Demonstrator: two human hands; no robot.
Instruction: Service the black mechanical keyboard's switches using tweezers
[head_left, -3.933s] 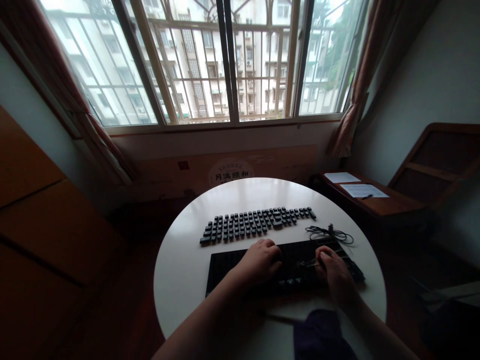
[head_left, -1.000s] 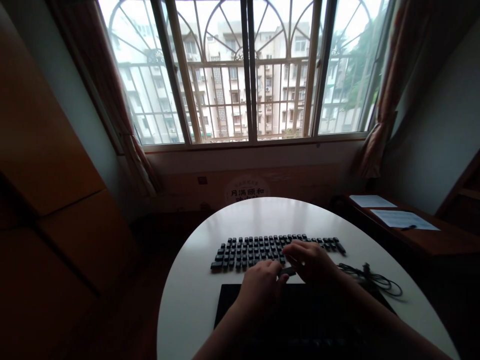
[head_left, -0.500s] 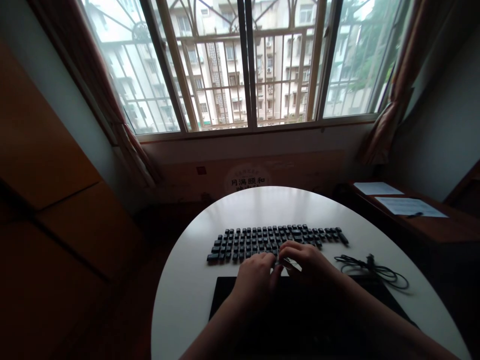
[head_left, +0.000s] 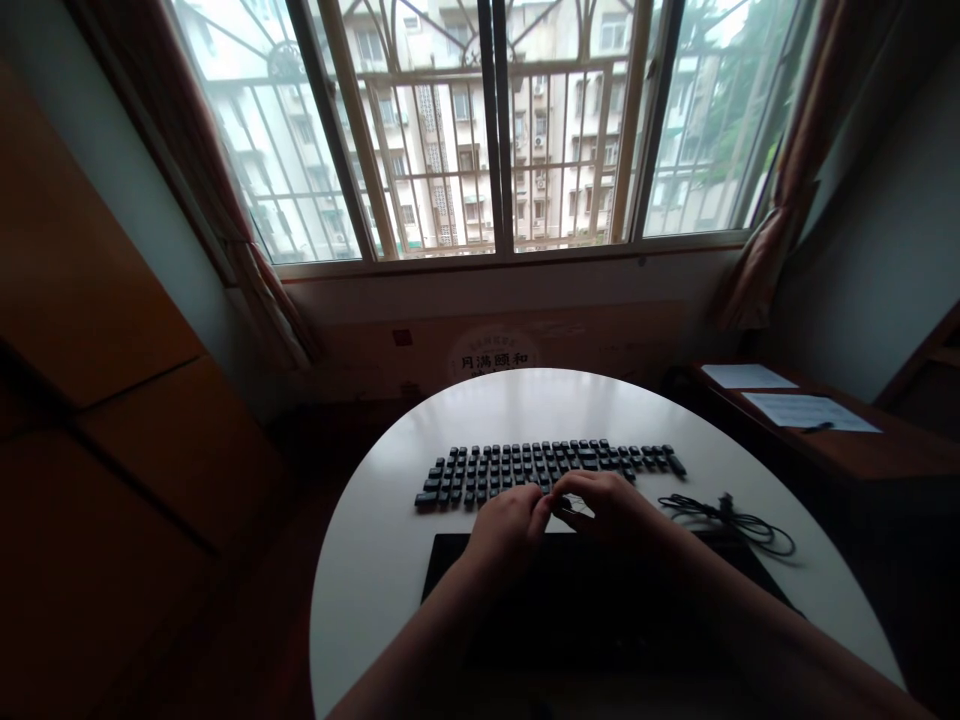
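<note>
Head view around the keyboard base (head_left: 600, 600) on the surface (head_left: 367, 590): at ten o'clock the left hand (head_left: 506, 522) bunches narrowly, contents hidden; at eleven, keycaps (head_left: 487, 474), legends illegible, before a panel (head_left: 495, 362) reading "月满颐和"; at twelve, the right hand (head_left: 600, 498) grips a thin wire tool (head_left: 576, 502); at two, cable (head_left: 727, 515), then unreadable papers (head_left: 814, 412).

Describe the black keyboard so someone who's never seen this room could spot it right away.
Before the barred window stands a round white table. On its near side, partly hidden by the person's forearms, lies the keyboard. Unlike the separate keycaps beyond it, it is one wide, flat slab.
</note>
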